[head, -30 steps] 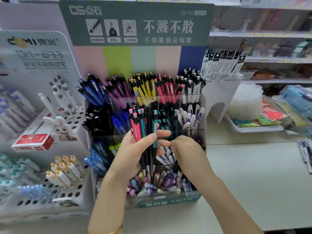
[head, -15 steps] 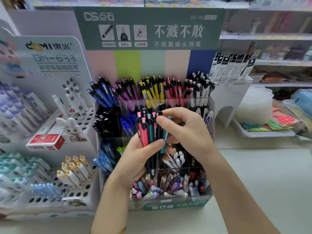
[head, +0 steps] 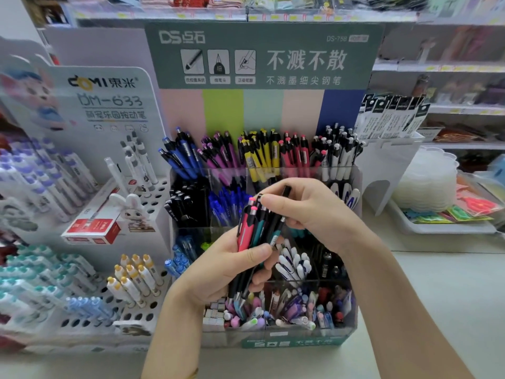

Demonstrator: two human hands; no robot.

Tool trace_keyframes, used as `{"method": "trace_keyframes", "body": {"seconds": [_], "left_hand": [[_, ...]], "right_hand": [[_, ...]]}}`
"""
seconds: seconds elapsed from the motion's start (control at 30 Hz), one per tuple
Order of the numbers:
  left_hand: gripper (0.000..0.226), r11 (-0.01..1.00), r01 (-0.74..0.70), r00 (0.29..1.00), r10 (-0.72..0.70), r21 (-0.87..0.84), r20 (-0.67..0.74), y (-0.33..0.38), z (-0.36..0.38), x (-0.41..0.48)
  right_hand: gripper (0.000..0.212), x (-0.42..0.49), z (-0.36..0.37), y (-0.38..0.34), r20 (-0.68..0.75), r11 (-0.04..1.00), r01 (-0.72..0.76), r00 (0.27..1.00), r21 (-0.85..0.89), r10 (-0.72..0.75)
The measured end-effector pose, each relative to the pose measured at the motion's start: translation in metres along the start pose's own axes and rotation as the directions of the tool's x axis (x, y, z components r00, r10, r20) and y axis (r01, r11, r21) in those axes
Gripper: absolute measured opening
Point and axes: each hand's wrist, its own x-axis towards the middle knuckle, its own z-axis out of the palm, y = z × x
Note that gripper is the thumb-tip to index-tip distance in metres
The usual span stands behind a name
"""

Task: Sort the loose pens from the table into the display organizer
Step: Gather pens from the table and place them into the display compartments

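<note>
Bare forearms on both sides, nails short. Right hand (head: 308, 214) wears nothing, left hand (head: 218, 269) has a thin gold bangle (head: 192, 374) at the wrist, near edge.

In front of the display organizer (head: 300, 342) standing on the worktop (head: 442, 302), the left grip (head: 218, 269) clasps a bundle of pens (head: 246, 232), red, teal and black, tips down, while the right grip (head: 311, 214) pinches a black pen (head: 286, 191) at the bundle's top.

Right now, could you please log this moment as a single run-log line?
left hand: grips pen bundle | right hand: pinches single pen at bundle top | display organizer: behind hands | stage: pen not yet placed
</note>
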Motion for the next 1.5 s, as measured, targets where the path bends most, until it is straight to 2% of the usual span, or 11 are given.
{"method": "trace_keyframes", "body": {"seconds": [0.23,0.37,0.5,0.7,0.8,0.87,0.97,1.1,1.2,1.3,1.5], "left_hand": [[0.033,0.999,0.052,0.998,-0.052,-0.008,-0.02,0.0,-0.008,-0.01],[0.033,0.998,0.062,0.996,-0.061,0.009,-0.063,0.005,-0.017,-0.018],[0.042,0.994,0.094,0.985,-0.085,0.056,-0.151,0.005,-0.025,-0.035],[0.031,0.996,0.093,0.989,-0.091,0.008,-0.116,0.007,-0.032,-0.051],[0.045,0.994,0.111,0.972,-0.104,0.021,-0.211,0.005,-0.038,-0.066],[0.054,0.994,0.108,0.946,-0.099,0.012,-0.309,0.002,-0.044,-0.075],[0.045,0.998,0.067,0.919,-0.058,0.01,-0.39,-0.001,-0.049,-0.083],[0.037,1.0,-0.011,0.913,0.011,0.001,-0.407,-0.002,-0.049,-0.084],[0.043,0.992,-0.098,0.92,0.062,-0.074,-0.386,-0.004,-0.049,-0.086],[0.051,0.975,-0.158,0.926,0.092,-0.155,-0.365,-0.006,-0.051,-0.088],[0.064,0.945,-0.233,0.937,0.156,-0.229,-0.313,-0.007,-0.055,-0.091]], "right_hand": [[0.009,0.011,0.007,0.004,0.063,0.993,-0.071,0.996,0.097,0.065],[0.009,0.019,0.02,0.006,-0.041,0.983,-0.022,0.999,0.183,0.03],[0.016,0.031,0.022,0.001,-0.242,0.953,0.088,0.97,0.291,-0.016],[0.009,0.041,0.041,-0.003,-0.053,0.983,0.043,0.998,0.179,-0.034],[0.007,0.043,0.044,-0.006,-0.172,0.975,0.117,0.981,0.19,-0.084],[0.006,0.042,0.044,-0.01,-0.342,0.96,0.235,0.924,0.151,-0.172],[0.008,0.041,0.049,-0.015,-0.481,0.932,0.363,0.819,0.015,-0.312],[0.012,0.044,0.068,-0.013,-0.479,0.862,0.403,0.717,-0.307,-0.506],[0.011,0.048,0.086,-0.007,-0.425,0.799,0.422,0.686,-0.427,-0.59],[0.009,0.053,0.1,-0.001,-0.373,0.773,0.44,0.694,-0.457,-0.616],[0.011,0.069,0.118,0.015,-0.215,0.752,0.281,0.847,-0.596,-0.486]]}}
